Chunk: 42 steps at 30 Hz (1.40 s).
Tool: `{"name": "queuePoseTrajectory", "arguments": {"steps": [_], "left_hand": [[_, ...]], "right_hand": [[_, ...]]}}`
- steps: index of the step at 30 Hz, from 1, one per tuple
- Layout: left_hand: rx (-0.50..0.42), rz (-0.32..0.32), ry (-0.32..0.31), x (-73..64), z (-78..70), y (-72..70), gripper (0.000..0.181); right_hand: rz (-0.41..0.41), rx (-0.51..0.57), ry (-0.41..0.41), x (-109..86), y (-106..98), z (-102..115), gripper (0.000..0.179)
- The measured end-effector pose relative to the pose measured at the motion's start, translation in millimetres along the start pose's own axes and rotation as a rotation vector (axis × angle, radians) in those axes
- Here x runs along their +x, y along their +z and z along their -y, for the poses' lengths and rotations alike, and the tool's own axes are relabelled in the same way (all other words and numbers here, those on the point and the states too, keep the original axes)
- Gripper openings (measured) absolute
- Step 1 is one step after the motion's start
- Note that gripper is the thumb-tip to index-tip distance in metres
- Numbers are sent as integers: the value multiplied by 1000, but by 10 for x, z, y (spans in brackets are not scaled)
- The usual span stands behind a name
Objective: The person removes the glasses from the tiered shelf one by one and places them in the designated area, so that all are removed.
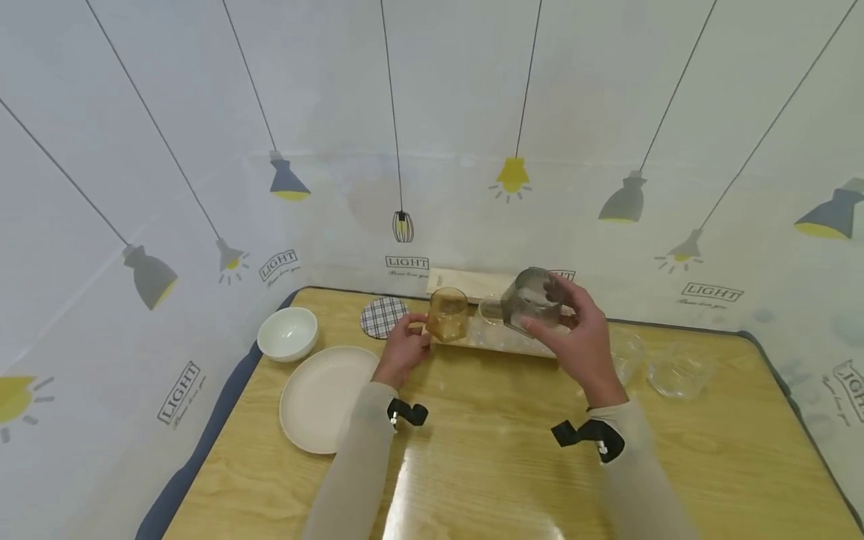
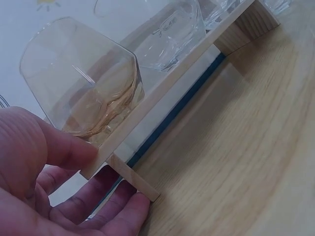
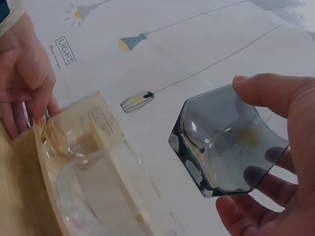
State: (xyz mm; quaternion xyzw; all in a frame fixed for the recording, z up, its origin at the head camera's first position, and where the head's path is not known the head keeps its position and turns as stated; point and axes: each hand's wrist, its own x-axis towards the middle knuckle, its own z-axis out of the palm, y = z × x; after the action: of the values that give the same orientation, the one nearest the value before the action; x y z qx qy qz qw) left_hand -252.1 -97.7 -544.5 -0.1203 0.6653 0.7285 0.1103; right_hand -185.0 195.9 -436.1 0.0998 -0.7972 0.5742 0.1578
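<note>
My right hand holds up a smoky grey faceted glass, thumb on one side and fingers on the other, tilted above the wooden stand. At the stand's left end, my left hand grips the low wooden stand, with the thumb along its top edge and the fingers beneath. An amber glass sits on that end, close beside the left thumb. Clear glasses are lined up on the stand beyond the amber one, partly hidden by the right hand and grey glass in the head view.
More clear glasses stand on the table to the right. Leftward are a round plaid coaster, a white bowl and a pale plate. A light wooden piece stands behind the stand, near the lamp-printed wall covering.
</note>
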Motion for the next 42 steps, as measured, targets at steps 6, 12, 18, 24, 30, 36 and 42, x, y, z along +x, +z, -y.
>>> {"name": "queuePoseTrajectory", "arguments": {"steps": [6,12,18,24,30,36,42], "left_hand": [[-14,-13,11,-14,17,-11,38],[-16,-29,11,-45,59,-15,37],[-2,-17,11,-35,76,12,35],[8,-32,-12,-35,57,19,35],[16,-32,-11,-39,53,19,35],[27,-37,-17,-26,45,10,35],[36,-18,-4,-17,24,7,35]], "right_hand": [[-79,-18,-23,-222,-277,-49,75],[-111,-91,-5,-444,-633,-204,76],[-192,-156,24,-583,-1004,-357,76],[-226,-264,65,-668,-1333,-478,77],[-254,-356,133,-702,-1637,-660,78],[-285,-358,222,-677,-1899,-845,77],[-385,-308,361,-662,-2085,-990,77]]}}
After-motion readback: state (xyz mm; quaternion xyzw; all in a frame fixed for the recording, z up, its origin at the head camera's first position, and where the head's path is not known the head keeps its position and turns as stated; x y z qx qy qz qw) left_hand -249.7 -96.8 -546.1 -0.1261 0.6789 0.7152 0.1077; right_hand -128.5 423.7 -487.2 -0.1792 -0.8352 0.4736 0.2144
